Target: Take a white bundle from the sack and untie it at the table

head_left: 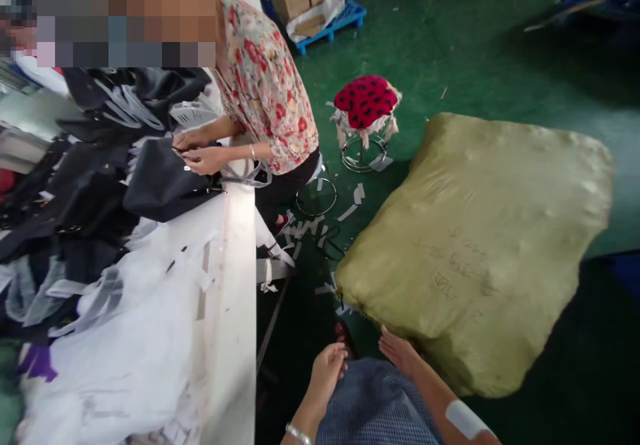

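Note:
My left hand rests on my knee, on blue checked cloth, with the fingers curled loosely and nothing in them. My right hand lies flat against the near edge of a big yellow-green plastic sack on the floor, fingers stretched out. A white patch is stuck on my right forearm. A bracelet is on my left wrist.
A white table at left carries white dust bags and black handbags. A co-worker in a floral top handles a black bag there. A stool with a red dotted cushion, paper scraps, and a blue pallet with cartons stand on the green floor.

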